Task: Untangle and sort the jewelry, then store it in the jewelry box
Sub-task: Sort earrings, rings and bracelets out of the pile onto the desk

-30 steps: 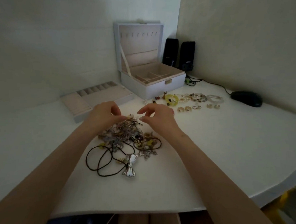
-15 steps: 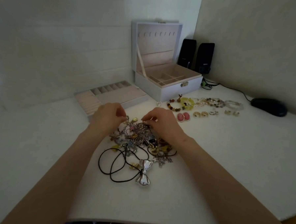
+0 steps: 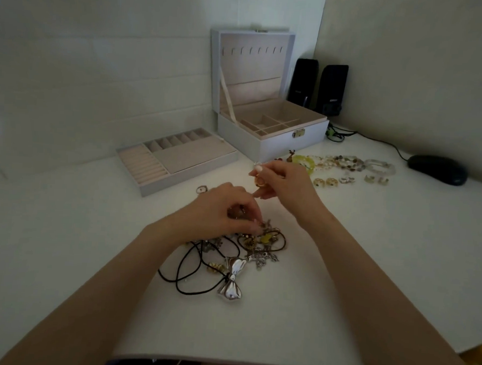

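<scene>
White desk [image 3: 370,259] runs into a corner of pale walls, and at the far middle stands the jewelry box [image 3: 267,144], lid upright, its compartments showing. Left of it lies a flat tray [image 3: 176,162] with ring slots and small cells. Two black speakers [image 3: 317,86] stand behind the box on the right, and a dark mouse [image 3: 437,169] sits at the far right. Between box and mouse, bracelets [image 3: 347,162] lie in a row, with earrings [image 3: 349,180] just nearer. The tangle of jewelry [image 3: 261,243] sits near the middle, with a silver bow pendant [image 3: 231,281] on a looped black cord [image 3: 185,266] at its near side. The left hand [image 3: 218,212] rests on the tangle's far edge, fingertips curled and pinching a piece there. The right hand [image 3: 286,183] is raised just beyond it, thumb and fingers clamped on a small gold piece [image 3: 260,181]. A small round charm [image 3: 201,190] lies alone near the tray.
</scene>
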### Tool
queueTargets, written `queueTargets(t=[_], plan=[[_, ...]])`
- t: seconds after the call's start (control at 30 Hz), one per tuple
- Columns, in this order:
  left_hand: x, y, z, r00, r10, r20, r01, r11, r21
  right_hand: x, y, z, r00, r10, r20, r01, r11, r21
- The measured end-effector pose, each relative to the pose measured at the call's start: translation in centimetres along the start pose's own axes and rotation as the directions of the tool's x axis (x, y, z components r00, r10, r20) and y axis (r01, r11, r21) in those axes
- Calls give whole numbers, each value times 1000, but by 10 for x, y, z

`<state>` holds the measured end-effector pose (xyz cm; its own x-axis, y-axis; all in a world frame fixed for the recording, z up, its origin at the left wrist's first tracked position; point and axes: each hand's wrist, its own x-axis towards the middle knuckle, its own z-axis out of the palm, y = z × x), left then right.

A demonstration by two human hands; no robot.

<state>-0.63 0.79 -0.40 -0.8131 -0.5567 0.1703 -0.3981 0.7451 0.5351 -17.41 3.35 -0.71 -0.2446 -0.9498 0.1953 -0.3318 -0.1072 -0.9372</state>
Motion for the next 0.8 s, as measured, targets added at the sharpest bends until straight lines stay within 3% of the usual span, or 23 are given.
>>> queueTargets(t=[0.1, 0.27, 0.33, 0.4, 0.47, 0.57, 0.7, 0.8], plan=[[-2, -5, -3, 998, -10, 62, 5, 996, 85, -3, -3, -6, 997, 51, 57, -56, 994, 90], [-6, -12, -15, 990, -75, 123, 57, 988, 143, -7, -4, -5, 991, 40, 131, -41, 999, 11], [-7, -12, -19, 982, -114, 152, 103, 992, 75, -8, -6, -4, 988, 38, 147, -38, 999, -3], [-8, -10, -23, 980, -159, 118, 163, 986, -25, -10, -7, -3, 985, 26, 171, -24, 1000, -17], [-8, -12, -26, 978, -210, -5, 209, 975, -70, -10, -7, -2, 980, 22, 196, -14, 999, -39], [-8, -19, -31, 954, -273, -127, 276, 961, 3, -9, -7, -1, 982, 24, 188, -10, 997, -75], [-11, -31, -36, 931, -344, -119, 360, 920, 154, -8, -4, -2, 990, 22, 140, -11, 997, -83], [-14, -35, -38, 914, -402, -54, 406, 905, 129, -8, -2, -2, 990, 32, 134, -15, 992, -124]])
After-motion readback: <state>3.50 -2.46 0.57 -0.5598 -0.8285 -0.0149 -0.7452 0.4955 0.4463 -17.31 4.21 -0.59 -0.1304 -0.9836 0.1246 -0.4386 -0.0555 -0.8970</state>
